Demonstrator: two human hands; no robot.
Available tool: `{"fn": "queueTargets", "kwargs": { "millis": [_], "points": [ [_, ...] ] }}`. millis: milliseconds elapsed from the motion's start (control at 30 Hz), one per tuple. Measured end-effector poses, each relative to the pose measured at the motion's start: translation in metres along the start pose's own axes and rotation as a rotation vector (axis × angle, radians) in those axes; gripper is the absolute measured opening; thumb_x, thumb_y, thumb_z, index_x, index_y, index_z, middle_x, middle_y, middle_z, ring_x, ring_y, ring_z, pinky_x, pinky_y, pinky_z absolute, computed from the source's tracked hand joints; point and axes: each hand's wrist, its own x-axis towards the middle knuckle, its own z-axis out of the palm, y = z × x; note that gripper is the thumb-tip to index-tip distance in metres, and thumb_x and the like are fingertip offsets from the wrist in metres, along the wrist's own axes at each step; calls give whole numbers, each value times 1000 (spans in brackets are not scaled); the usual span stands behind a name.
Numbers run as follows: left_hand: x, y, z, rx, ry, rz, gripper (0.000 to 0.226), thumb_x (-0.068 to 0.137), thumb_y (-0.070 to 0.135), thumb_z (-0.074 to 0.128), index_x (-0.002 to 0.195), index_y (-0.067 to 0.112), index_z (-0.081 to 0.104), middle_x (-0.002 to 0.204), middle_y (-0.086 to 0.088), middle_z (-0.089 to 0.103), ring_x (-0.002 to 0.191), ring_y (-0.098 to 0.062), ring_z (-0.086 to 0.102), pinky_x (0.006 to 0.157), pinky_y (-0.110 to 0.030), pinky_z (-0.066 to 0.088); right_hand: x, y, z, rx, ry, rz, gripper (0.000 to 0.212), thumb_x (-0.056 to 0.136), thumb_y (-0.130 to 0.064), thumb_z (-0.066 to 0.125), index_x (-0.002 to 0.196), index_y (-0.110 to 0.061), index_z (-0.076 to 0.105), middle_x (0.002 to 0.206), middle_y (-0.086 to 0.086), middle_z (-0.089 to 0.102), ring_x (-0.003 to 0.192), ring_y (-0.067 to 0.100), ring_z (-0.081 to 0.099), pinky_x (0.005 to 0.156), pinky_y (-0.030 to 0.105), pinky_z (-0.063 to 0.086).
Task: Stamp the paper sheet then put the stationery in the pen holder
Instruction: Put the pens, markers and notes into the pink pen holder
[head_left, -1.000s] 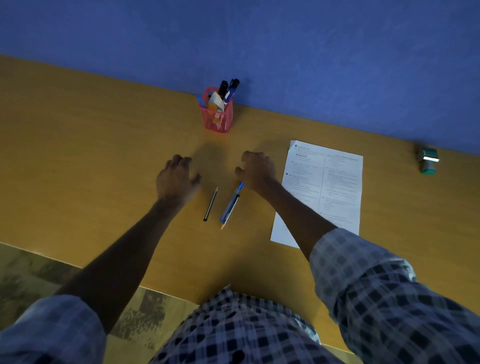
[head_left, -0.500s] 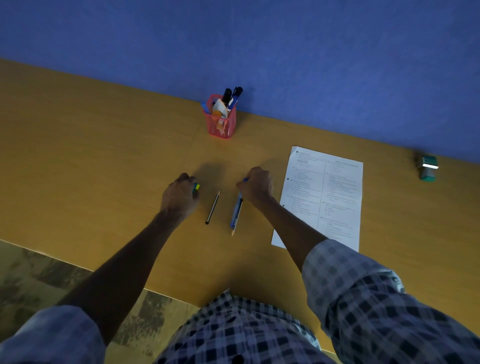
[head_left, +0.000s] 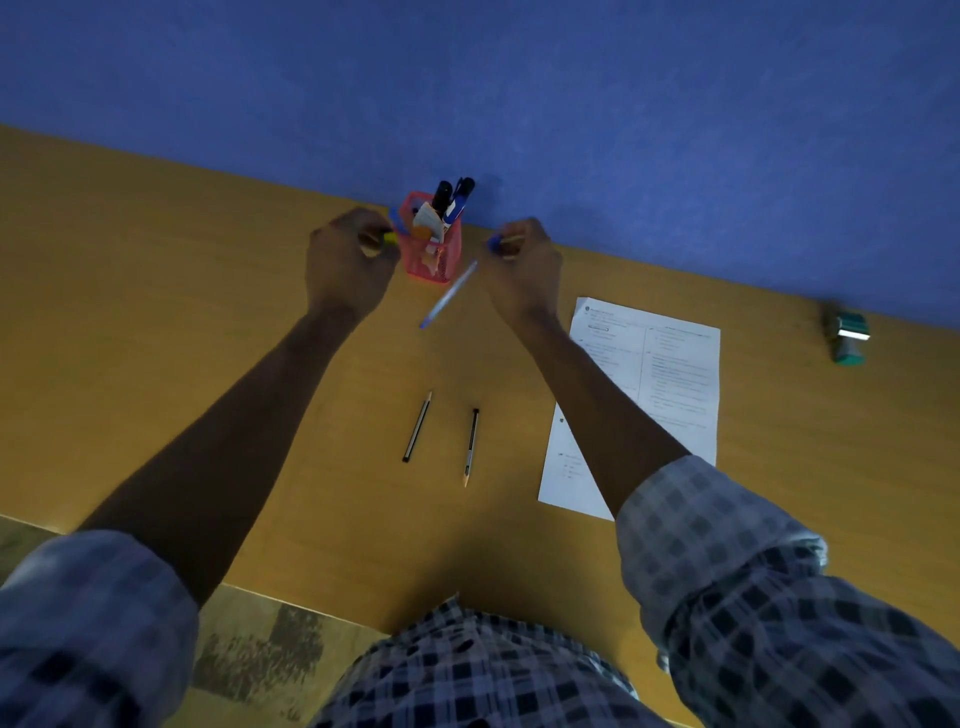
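The pink mesh pen holder (head_left: 434, 260) stands at the table's far edge with markers and other items in it. My left hand (head_left: 345, 265) is closed on a small yellow-tipped item (head_left: 388, 239), right beside the holder's left rim. My right hand (head_left: 524, 265) grips a blue pen (head_left: 448, 296) by its cap end, and the pen slants down-left just right of the holder. A pencil (head_left: 417, 427) and a dark pen (head_left: 470, 447) lie on the table nearer me. The printed paper sheet (head_left: 660, 379) lies to the right. The green stamp (head_left: 848, 339) sits far right.
The wooden table (head_left: 156, 312) meets a blue wall just behind the holder. The table's near edge runs along the bottom left, with patterned floor (head_left: 249, 654) below it. My checked sleeves fill the lower corners.
Both hands have lifted from the table's middle to the pen holder, the left carrying the yellow-tipped item and the right the blue pen. A dark pen that lay beside the blue one is left on the table.
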Motion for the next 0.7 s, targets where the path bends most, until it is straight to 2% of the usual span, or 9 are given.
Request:
{"fn": "queueTargets", "kwargs": {
  "millis": [100,167,233,333,433,500,600,700],
  "points": [
    [28,10,1,-98,24,9,18,79,12,71,95,4,70,89,-6,72,80,-15,69,78,-27,57,10,-13,3,93,91,-124,24,85,-6,68,106,0,58,91,2,66,73,5,63,64,9,52],
    [43,12,2,-94,20,28,19,78,15,72,93,4,69,88,-1,71,80,-14,69,75,-20,55,19,-19,5,102,126,-186,24,87,-7,67,108,-1,56,97,5,66,78,9,65,65,7,52],
    [53,12,4,-48,2,70,18,80,17,71,94,6,69,92,-3,73,85,-15,71,75,-20,55,27,-22,8,89,121,-245,24,88,-7,66,109,-2,54,96,1,64,79,8,64,67,8,54],
    [63,10,8,78,-1,80,21,80,26,70,96,14,69,98,0,74,91,-13,69,75,-23,53,37,-23,12,1,99,-338,21,89,-8,64,106,-3,53,91,-2,62,79,10,66,69,15,57],
    [69,10,16,194,3,80,22,79,32,69,97,20,69,100,3,74,91,-17,68,70,-22,44,45,-21,19,-166,39,-427,19,90,-11,61,106,-3,52,90,6,65,81,19,67,72,36,61],
    [71,8,22,279,-30,72,22,81,33,69,98,21,71,100,-1,74,91,-24,67,68,-27,44,48,-21,23,-266,-7,-461,19,92,-13,58,106,-2,51,90,11,65,80,25,67,71,43,59],
    [76,3,31,371,-93,24,20,80,27,68,98,21,72,103,-8,72,95,-32,66,75,-35,49,52,-24,27,-347,-15,-512,18,91,-13,56,104,-3,51,87,12,64,77,27,65,68,45,58],
    [79,-3,38,428,-125,25,17,80,23,70,96,19,73,103,-10,72,99,-33,64,76,-37,49,58,-25,29,-437,-3,-564,17,91,-14,55,105,-4,52,82,9,64,71,22,63,66,39,57]
  ]
}}
